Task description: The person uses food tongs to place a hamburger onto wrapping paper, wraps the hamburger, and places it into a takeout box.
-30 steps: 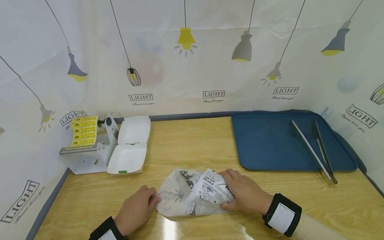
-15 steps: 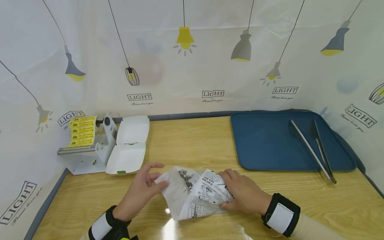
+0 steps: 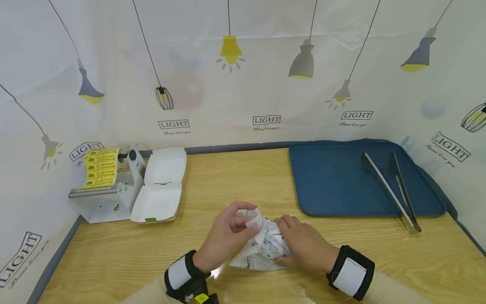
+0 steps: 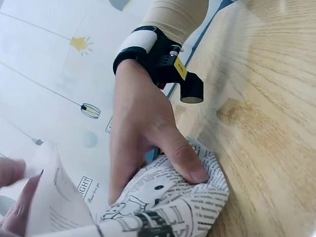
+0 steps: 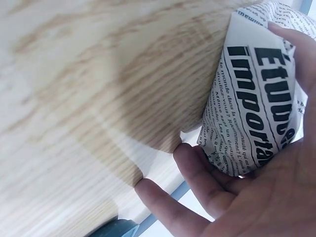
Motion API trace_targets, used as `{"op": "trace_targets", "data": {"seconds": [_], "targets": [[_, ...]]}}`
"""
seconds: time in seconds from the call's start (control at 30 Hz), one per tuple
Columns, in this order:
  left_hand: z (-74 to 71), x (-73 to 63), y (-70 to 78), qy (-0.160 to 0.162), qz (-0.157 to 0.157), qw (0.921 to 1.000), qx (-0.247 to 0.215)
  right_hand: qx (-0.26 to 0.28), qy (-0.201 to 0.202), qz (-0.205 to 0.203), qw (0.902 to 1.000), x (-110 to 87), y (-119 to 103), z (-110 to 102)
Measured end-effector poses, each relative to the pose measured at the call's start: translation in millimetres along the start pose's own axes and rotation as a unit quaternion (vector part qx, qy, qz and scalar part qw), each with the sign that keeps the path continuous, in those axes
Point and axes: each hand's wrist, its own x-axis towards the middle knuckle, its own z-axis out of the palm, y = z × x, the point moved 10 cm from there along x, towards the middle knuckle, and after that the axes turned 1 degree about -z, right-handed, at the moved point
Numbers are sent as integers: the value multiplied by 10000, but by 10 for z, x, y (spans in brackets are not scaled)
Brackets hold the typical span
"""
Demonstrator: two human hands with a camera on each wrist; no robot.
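A sheet of newsprint-patterned wrapping paper [image 3: 272,242] is folded into a small bundle on the wooden table, in front of the person. Its contents are hidden. My right hand [image 3: 308,245] grips the bundle's right end, fingers over the far side and thumb on the near side. The right wrist view shows that hand [image 5: 247,207] around the printed bundle [image 5: 247,103]. My left hand [image 3: 229,232] pinches the paper's loose left end between thumb and fingers, lifting it up and over the bundle. In the left wrist view, this raised flap [image 4: 61,197] looks blurred.
An open white clamshell box [image 3: 157,200] stands at the back left, beside a label dispenser [image 3: 96,207] with yellow labels [image 3: 101,169]. A blue tray [image 3: 326,181] lies at the back right, with metal tongs [image 3: 387,189] resting across it. A lamp-patterned sheet [image 3: 205,84] hangs behind.
My left hand has taken up the paper's left end and carried it rightward over the bundle, shortening the paper's spread. My right hand has stayed on the right end.
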Motion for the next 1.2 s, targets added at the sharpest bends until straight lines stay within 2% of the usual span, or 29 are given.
{"op": "trace_targets", "data": {"seconds": [0.17,0.23,0.37,0.47,0.57,0.7,0.8,0.93,1.03,1.1,1.17,1.2], "targets": [[153,62,-76,-762,83,9967,-280,-29,61,16,10000,-4,7,-10],[149,60,-112,-873,161,9958,-226,-108,64,20,9999,-7,7,-12],[132,69,-166,-847,257,9948,513,-113,90,23,9999,-7,1,-27],[149,86,-163,-778,202,9880,1318,-36,86,-13,10000,-7,-7,-33],[197,108,-98,-770,302,9735,2132,6,53,-47,10000,-9,-10,-33],[247,141,-43,-763,589,9430,3185,119,-10,-23,9999,-6,2,-23],[243,150,-64,-679,711,9228,3726,269,-11,-4,9996,-23,17,-27],[228,141,-88,-538,862,9120,3974,768,-36,74,9970,-48,73,-6],[244,135,-89,-453,1005,9024,4166,1536,-249,217,9876,-66,140,42],[253,139,-88,-367,1034,8932,4361,2240,-411,374,9730,-92,177,54],[265,146,-92,-303,1004,8857,4522,2776,-327,562,9585,-114,191,6],[270,151,-91,-270,990,8826,4588,2866,-150,665,9556,-119,193,-42]]}}
